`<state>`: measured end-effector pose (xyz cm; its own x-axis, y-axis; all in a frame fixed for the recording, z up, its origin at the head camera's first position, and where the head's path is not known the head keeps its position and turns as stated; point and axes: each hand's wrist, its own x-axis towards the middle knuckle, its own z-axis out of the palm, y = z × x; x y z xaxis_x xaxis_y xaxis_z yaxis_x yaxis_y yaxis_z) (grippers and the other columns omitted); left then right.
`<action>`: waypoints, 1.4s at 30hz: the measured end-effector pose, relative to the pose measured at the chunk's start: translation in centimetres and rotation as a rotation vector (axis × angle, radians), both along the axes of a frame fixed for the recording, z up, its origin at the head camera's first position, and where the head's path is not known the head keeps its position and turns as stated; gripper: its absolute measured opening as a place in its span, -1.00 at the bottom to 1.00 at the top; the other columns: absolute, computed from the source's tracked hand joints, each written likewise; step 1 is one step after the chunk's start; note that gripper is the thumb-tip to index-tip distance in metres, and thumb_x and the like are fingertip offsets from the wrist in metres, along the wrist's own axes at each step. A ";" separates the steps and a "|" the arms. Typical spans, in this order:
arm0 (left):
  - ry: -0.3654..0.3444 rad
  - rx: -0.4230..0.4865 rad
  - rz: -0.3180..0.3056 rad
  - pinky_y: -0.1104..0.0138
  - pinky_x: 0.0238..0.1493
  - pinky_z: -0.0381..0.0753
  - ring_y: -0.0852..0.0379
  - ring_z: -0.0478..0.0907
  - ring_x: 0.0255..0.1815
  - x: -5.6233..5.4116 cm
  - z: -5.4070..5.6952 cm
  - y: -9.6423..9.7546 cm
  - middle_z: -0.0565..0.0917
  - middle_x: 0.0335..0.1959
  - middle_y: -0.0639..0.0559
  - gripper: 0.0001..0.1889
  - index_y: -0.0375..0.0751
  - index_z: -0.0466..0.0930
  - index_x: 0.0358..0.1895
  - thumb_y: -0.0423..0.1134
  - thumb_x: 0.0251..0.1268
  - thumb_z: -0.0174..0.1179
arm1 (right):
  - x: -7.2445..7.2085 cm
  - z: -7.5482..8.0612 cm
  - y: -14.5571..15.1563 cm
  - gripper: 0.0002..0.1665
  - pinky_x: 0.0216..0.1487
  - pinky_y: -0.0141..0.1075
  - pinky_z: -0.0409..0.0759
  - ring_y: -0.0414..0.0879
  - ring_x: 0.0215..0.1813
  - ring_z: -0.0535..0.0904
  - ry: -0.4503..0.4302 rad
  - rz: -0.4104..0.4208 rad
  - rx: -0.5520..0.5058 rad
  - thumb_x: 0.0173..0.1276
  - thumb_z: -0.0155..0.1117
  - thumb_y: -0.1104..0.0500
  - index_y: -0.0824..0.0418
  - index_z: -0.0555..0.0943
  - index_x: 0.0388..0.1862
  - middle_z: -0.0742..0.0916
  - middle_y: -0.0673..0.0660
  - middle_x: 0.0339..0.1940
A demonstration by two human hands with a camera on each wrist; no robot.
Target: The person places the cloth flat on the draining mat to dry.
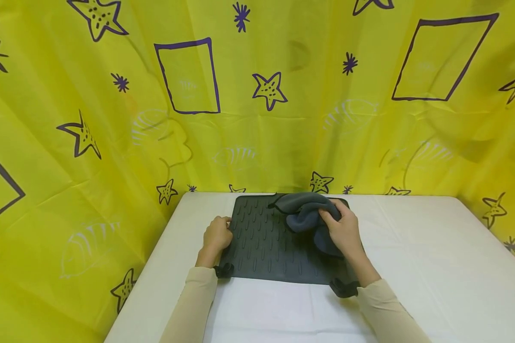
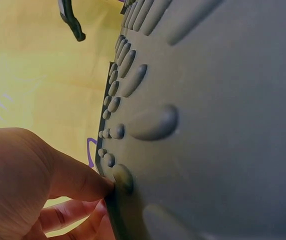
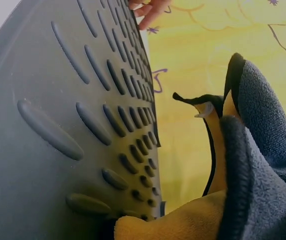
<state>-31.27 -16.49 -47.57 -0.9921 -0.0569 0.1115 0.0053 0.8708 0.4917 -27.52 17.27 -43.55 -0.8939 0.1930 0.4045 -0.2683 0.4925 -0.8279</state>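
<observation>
Left hand (image 1: 216, 236) pinches mat (image 1: 257, 243), right hand (image 1: 346, 231) grips cloth (image 1: 306, 204)

Two beige sleeves (image 1: 190, 302) rise from the bottom edge of the head view, with a black piece (image 1: 224, 270) beside each cuff. Past the left cuff, the left hand is at the mat's left edge; the left wrist view shows its thumb on the ribbed face and its other fingers behind, pinching the edge between them. The right hand, right of centre in the head view, pinches the bunched cloth between thumb and fingers.

The dark grey mat fills the lower middle of the head view, covered in raised oblong ribs. The cloth, blue-grey with dark trim, hangs in folds in front of the mat's upper right part; whether it touches the ribs I cannot tell. In the right wrist view its fuzzy pile shows at lower right.

The white table (image 1: 433, 247) extends to both sides. Behind it, a yellow curtain (image 1: 292, 143) fills the upper half, printed with dark stars, four-sided outlines and pale fish.
</observation>
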 end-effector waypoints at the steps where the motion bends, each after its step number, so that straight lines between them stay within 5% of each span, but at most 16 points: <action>1: 0.000 0.002 -0.001 -0.04 -0.15 0.65 -0.13 0.65 -0.16 0.0 0.0 0.0 0.67 -0.12 -0.18 -0.51 -0.26 0.66 0.22 -0.48 0.19 0.07 | -0.1 -0.1 0.0 -0.69 0.07 -0.03 0.47 0.15 0.07 0.62 -0.005 -0.002 -0.003 0.44 0.34 0.14 0.20 0.67 0.11 0.76 0.27 0.08; 27: -0.004 0.002 0.002 -0.03 -0.16 0.65 -0.11 0.64 -0.20 0.1 0.1 0.0 0.67 -0.09 -0.19 -0.52 -0.25 0.65 0.23 -0.47 0.22 0.08 | -1.1 -1.5 -1.2 -0.63 0.21 0.04 0.43 0.21 0.21 0.58 -0.143 0.006 -0.011 0.53 0.24 0.09 0.18 0.62 0.22 0.71 0.32 0.19; 42: -0.010 0.005 0.004 -0.02 -0.14 0.64 -0.10 0.62 -0.21 0.1 0.0 0.1 0.66 -0.11 -0.18 -0.51 -0.25 0.65 0.24 -0.48 0.22 0.07 | -1.3 -2.7 -1.2 -0.49 0.25 0.23 0.46 0.32 0.32 0.54 -0.308 0.176 0.202 0.56 0.16 0.06 0.19 0.49 0.40 0.61 0.35 0.35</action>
